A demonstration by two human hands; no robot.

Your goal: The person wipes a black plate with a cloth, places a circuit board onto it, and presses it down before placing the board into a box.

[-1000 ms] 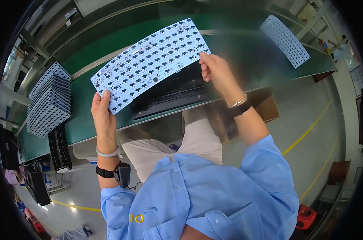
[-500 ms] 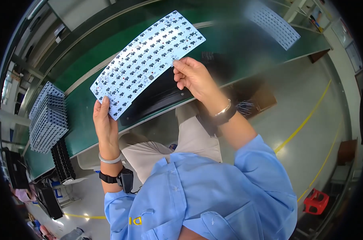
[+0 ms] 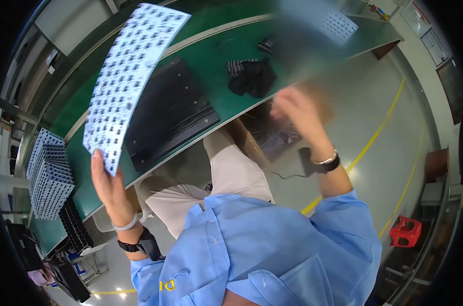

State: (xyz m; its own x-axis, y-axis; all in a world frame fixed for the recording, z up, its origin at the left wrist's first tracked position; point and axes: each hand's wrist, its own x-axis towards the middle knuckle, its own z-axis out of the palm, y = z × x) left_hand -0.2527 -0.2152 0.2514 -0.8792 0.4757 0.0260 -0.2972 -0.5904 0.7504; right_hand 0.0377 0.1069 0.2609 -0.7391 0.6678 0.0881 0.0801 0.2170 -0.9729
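Note:
My left hand [image 3: 109, 191] grips the near lower end of a long white keyboard circuit board [image 3: 127, 84] between thumb and fingers. The board tilts up and away over the bench, with rows of small black parts on its face. Out to the right, my right hand [image 3: 300, 109] is smeared by motion above a cardboard box, apart from the board; its fingers cannot be read clearly. Beneath the held board lies a flat black pad [image 3: 170, 117] with small studs on the bench. Several similar boards [image 3: 50, 176] stand in a row at the left.
The green bench [image 3: 216, 46] carries a crumpled black cloth [image 3: 254, 79] and another white board [image 3: 338, 28] at far right, partly blurred. An open cardboard box [image 3: 252, 145] sits below the bench edge. A black rack [image 3: 74, 224] is at left, a red stool [image 3: 406, 231] at right.
My right hand has let go of the board and moved right, toward the box. My left hand has swung the board left and more upright, uncovering the black pad and the cloth.

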